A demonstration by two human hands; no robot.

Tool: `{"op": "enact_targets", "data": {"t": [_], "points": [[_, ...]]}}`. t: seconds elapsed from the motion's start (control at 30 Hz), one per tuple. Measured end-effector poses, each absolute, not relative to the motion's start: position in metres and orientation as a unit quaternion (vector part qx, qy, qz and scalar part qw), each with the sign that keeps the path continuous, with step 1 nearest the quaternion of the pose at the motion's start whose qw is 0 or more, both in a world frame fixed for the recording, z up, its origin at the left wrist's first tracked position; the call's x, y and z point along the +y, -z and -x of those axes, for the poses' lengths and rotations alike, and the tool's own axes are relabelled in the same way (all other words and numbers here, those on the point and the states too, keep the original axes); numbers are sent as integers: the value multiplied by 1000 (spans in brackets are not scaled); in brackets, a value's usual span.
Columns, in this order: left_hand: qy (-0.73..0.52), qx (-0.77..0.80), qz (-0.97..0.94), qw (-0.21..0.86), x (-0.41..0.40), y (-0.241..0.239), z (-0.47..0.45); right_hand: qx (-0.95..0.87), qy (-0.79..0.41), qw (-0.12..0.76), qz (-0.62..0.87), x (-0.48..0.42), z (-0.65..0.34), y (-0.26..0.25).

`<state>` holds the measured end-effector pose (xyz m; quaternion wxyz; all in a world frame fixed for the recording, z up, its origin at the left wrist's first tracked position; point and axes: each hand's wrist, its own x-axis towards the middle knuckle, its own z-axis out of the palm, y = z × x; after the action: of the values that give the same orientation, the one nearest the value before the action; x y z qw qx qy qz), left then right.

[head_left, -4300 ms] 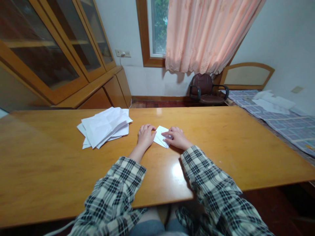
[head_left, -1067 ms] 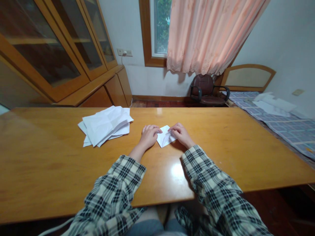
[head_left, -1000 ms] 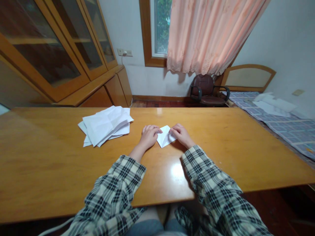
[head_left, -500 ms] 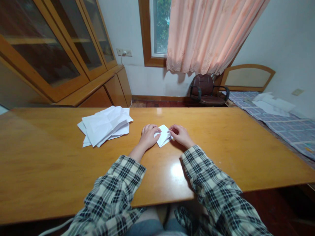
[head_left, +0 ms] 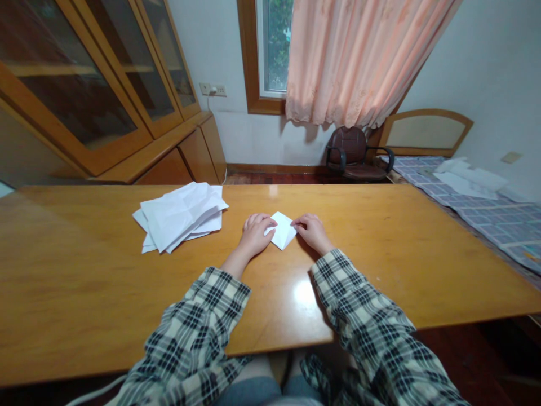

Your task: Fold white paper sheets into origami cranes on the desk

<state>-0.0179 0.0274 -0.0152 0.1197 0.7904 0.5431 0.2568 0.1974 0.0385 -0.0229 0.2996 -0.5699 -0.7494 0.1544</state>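
Note:
A small piece of folded white paper [head_left: 282, 230] lies on the wooden table [head_left: 363, 237], roughly diamond-shaped with one corner towards me. My left hand [head_left: 257, 234] grips its left corner between thumb and fingers, the other fingers resting on the table. At the opposite corner, my right hand [head_left: 311, 232] pinches the paper's right edge with thumb and forefinger. The paper's outer corners are partly hidden under my fingertips.
Left of my hands lies a loose stack of creased white sheets [head_left: 181, 217]. Beyond the table stand a glass-fronted cabinet [head_left: 127, 113], a brown armchair [head_left: 353, 152] and a bed [head_left: 482, 208] with papers on it.
The paper's right flap, raised and showing layered edges before, now lies flatter. The paper has turned slightly, and my right fingers have shifted a little; my left hand has stayed in place.

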Motion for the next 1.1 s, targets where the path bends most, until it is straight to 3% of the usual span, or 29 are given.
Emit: {"op": "enact_targets", "data": {"t": [0.3,0.6,0.9,1.1], "points": [[-251,542,-792,126,29,16,19,-780,-130,304,531,32,-195,13],[-243,553,-787,126,29,14,18,-828,-222,257,447,29,-195,10],[-161,484,-830,223,36,5,42,-826,-278,238,428,32,-200,9],[-152,458,-846,226,38,5,48,-821,-271,245,438,33,-199,10]]}}
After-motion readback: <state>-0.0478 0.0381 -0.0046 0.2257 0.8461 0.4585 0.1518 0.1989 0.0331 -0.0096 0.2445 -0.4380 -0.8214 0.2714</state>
